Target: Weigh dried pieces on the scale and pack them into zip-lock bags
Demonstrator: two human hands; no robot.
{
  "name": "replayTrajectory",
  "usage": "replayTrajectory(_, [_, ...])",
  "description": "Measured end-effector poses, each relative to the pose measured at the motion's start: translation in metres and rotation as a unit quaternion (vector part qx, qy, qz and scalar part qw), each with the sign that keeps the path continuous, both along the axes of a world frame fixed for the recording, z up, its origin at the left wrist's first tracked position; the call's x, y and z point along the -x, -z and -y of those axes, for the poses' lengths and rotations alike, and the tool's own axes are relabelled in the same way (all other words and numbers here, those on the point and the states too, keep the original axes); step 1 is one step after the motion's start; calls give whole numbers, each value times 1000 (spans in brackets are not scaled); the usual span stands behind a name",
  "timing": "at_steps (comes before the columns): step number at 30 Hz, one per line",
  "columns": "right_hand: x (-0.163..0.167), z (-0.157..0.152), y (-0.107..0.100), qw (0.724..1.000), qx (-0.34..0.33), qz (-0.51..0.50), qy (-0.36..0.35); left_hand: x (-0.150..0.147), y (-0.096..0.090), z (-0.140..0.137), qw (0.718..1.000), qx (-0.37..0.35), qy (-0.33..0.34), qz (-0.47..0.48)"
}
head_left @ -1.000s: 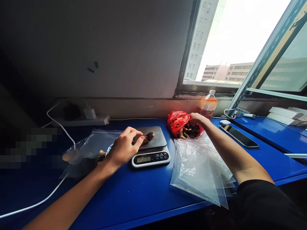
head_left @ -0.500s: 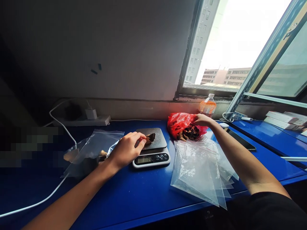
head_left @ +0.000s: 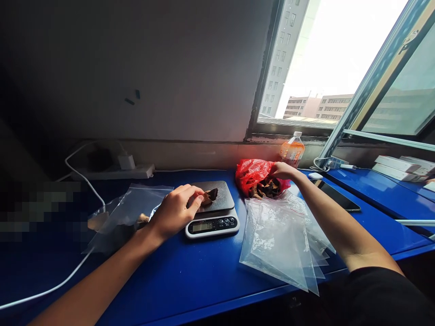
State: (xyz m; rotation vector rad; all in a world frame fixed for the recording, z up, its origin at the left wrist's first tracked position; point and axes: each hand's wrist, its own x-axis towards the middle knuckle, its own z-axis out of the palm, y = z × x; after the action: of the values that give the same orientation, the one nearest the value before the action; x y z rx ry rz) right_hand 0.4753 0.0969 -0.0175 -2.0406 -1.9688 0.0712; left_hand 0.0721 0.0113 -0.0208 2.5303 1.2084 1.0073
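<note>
Fingers point(head_left: 194, 190) of the left hand point(head_left: 175, 209) bent and drawn together with the thumb, pinching a brown piece point(head_left: 212, 195) over the metal plate of the scale point(head_left: 224, 191). Cannot tell whether touching the plate or just above it. Back of that hand turned upward, forearm slanting in from the lower left corner. Right hand point(head_left: 284, 171) at the rim of the red bag point(head_left: 250, 173), wrist bent downward, bare forearm running back to a black sleeve point(head_left: 379, 290). Fingertips there partly hidden; cannot tell whether closed on the rim.

Thin, crinkled, shiny plastic in the red bag, with rough, curled, dark brown chunks point(head_left: 268, 187) heaped in its mouth. Flat, smooth, clear bags point(head_left: 277, 249) fanned out just in front, across the blue desk point(head_left: 190, 285). Another see-through bag point(head_left: 127, 201) left of the scale, beside the left wrist. Brushed grey plate, rounded white rim and black front panel on the scale.

On the panel, "M" and "T" buttons beside a power symbol; display digits too small to read surely. Lettering on the bottle's point(head_left: 292, 150) orange label likewise unreadable.
</note>
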Motion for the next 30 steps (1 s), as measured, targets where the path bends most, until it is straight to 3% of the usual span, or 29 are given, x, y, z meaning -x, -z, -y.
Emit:
replayTrajectory(9, [-10, 34, -5, 988, -126, -87, -4, 1, -3, 3, 999, -33, 9, 6])
replayTrajectory(15, [27, 69, -15, 939, -223, -247, -89, 1, -2, 3, 999, -39, 20, 1])
replayTrajectory(18, [55, 77, -22, 928, -223, -257, -150, 2, -2, 3, 999, -46, 18, 0])
replayTrajectory(23, [116, 82, -9, 936, -156, -129, -286, 3, -2, 3, 998, -53, 13, -6])
replayTrajectory(30, [164, 70, 11, 934, -135, -165, -286, 2, -5, 4, 999, -50, 11, -13])
